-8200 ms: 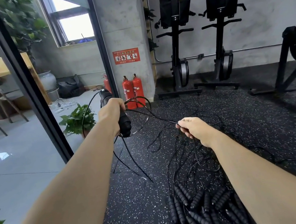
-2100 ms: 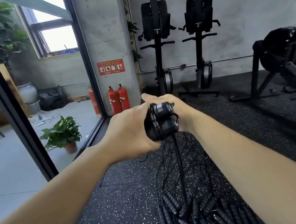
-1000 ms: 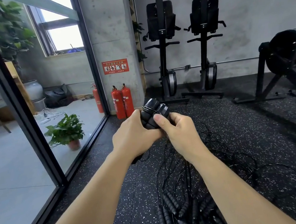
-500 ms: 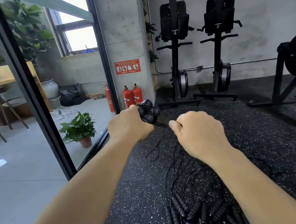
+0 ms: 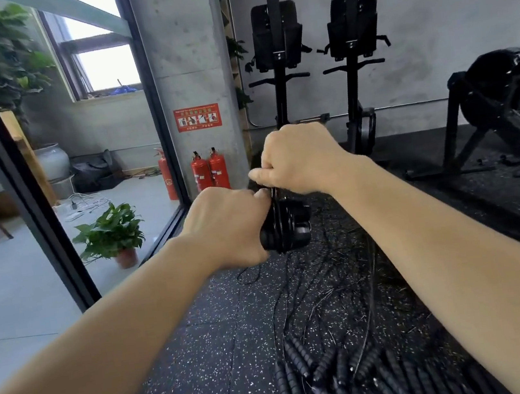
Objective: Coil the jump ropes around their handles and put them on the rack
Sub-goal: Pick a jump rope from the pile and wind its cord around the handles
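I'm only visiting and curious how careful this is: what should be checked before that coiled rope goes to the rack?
1. Left hand grips the paired handles: ok.
2. Coils of rope round them: ok, loops show.
3. Loose end secured by the right hand: cannot tell, fingers hide it.
4. Bundle clear of the floor pile: cannot tell.
5. Rack in view: not ok.

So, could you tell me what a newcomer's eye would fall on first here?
Most likely the two hands at centre: the left hand grips a black coiled jump rope by its handles while the right hand pinches its cord from above. Next, the tangled heap of ropes on the speckled floor below, and the red fire extinguishers beside the concrete pillar.
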The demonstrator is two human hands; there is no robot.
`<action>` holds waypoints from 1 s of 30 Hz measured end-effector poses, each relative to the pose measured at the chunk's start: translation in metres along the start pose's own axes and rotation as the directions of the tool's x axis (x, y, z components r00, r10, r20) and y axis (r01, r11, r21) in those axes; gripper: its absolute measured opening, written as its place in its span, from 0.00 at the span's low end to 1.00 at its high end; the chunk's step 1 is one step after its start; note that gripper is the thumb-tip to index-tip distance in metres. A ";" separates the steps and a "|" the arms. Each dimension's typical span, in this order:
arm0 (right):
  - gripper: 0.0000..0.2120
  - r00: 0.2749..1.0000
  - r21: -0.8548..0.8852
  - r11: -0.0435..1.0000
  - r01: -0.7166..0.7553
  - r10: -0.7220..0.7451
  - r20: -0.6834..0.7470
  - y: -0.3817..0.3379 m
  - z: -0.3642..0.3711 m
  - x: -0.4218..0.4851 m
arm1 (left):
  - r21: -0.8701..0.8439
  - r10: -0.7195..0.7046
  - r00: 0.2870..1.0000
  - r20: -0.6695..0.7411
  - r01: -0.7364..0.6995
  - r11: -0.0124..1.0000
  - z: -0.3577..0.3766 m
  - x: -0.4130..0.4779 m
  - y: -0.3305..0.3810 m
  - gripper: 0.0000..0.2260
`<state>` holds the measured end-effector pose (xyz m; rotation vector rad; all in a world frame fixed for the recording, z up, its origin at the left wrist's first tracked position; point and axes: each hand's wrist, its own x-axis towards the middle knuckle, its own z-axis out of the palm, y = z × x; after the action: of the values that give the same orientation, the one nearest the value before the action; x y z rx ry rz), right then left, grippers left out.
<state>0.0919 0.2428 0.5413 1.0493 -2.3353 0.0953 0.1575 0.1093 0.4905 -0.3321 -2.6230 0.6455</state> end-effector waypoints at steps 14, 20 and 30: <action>0.25 0.929 0.906 0.223 -0.359 0.179 0.324 0.020 0.059 -0.025 | -0.449 0.060 0.970 -0.235 -0.163 0.879 -0.003 -0.011 -0.013 0.18; 0.15 0.875 0.913 0.065 -0.402 0.319 0.363 0.005 0.089 -0.032 | -0.643 -0.226 0.974 -0.016 0.163 0.748 0.000 -0.003 -0.004 0.17; 0.25 0.797 0.803 0.279 -0.528 0.490 0.354 0.000 0.105 -0.041 | -0.755 -0.107 0.774 0.624 0.563 -0.336 0.020 0.008 -0.026 0.12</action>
<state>0.0640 0.2399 0.4326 0.5718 -2.5441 1.7490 0.1381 0.0814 0.4898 0.3035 -2.4855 -2.0461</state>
